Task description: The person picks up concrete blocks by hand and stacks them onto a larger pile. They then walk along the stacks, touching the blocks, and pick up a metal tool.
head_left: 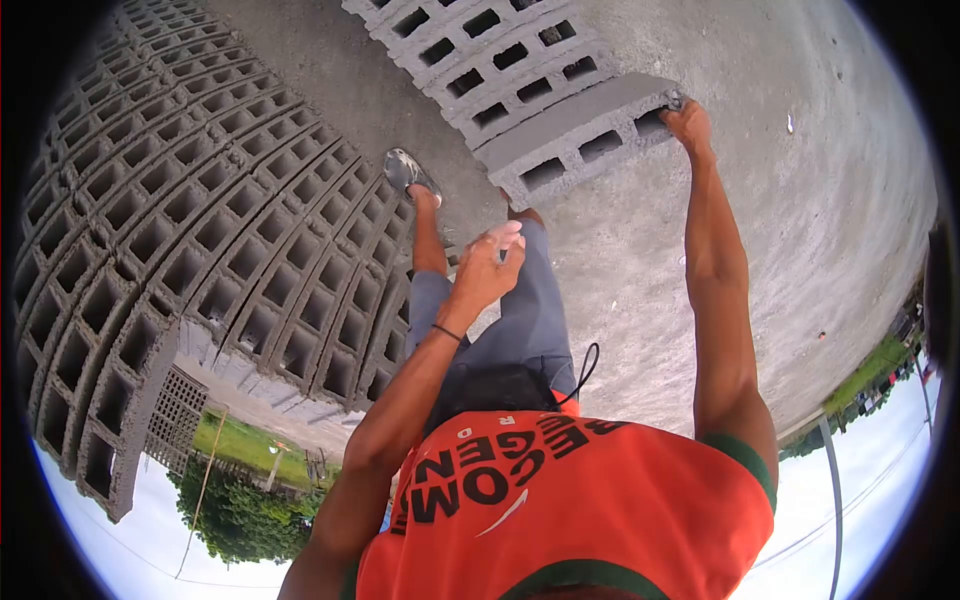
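Observation:
A grey hollow concrete block [590, 120] lies at the near end of a row of similar blocks, three of its cavities facing me. My right hand [687, 126] has its fingers wrapped round the block's right end, at the hollow there. Over my thigh, in front of my shorts, hangs my left hand [492, 262], its fingers partly spread and bent, with nothing in them. It is apart from the block, below its left end.
Long stacked rows of hollow blocks [200, 220] fill the left side. More blocks [480, 50] run up from the held one. My shod foot [408, 172] stands on the concrete ground [800, 200] between them. A pole [832, 500] rises at the lower right.

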Available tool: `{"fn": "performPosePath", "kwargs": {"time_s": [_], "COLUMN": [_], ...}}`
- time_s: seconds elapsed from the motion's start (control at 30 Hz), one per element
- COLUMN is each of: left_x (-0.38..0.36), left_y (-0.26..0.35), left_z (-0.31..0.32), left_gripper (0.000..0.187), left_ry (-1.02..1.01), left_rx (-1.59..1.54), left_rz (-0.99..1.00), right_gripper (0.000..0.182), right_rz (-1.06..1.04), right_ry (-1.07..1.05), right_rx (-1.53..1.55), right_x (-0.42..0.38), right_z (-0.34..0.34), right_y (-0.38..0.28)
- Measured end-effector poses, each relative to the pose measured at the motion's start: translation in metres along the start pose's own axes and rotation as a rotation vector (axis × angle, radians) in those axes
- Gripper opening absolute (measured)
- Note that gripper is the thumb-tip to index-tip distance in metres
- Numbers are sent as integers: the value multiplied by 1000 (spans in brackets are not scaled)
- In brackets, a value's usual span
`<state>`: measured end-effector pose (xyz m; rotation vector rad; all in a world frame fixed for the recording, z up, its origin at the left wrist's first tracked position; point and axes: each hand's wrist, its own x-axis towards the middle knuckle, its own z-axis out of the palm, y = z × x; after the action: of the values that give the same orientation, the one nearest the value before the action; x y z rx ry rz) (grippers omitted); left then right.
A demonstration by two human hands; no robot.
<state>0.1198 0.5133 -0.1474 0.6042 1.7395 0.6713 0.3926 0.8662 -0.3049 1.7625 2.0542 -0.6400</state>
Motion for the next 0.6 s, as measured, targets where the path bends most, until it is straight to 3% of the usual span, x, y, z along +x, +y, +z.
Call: {"fn": "performPosePath", "kwargs": {"time_s": [0.07, 0.13, 0.23, 0.43, 0.6], "left_x": [30, 54, 88, 82, 81], "left_y": [20, 62, 63, 67, 50], "left_z": [30, 47, 94, 92, 81], "left_gripper": [37, 44, 55, 73, 57], "left_ry": [-22, -93, 90, 233, 341], "left_rx": [-10, 59, 78, 192, 21], "left_rz": [179, 207, 295, -161, -336], "right_gripper": [47, 42, 38, 44, 55], "right_rz": [24, 28, 2, -93, -150], "right_ry": [11, 25, 87, 180, 248], "right_rx": [-74, -104, -157, -276, -262], "right_x": [-12, -24, -70, -162, -207], "right_z": [-14, -32, -56, -73, -72], "right_y": [-19, -36, -76, -140, -166]}}
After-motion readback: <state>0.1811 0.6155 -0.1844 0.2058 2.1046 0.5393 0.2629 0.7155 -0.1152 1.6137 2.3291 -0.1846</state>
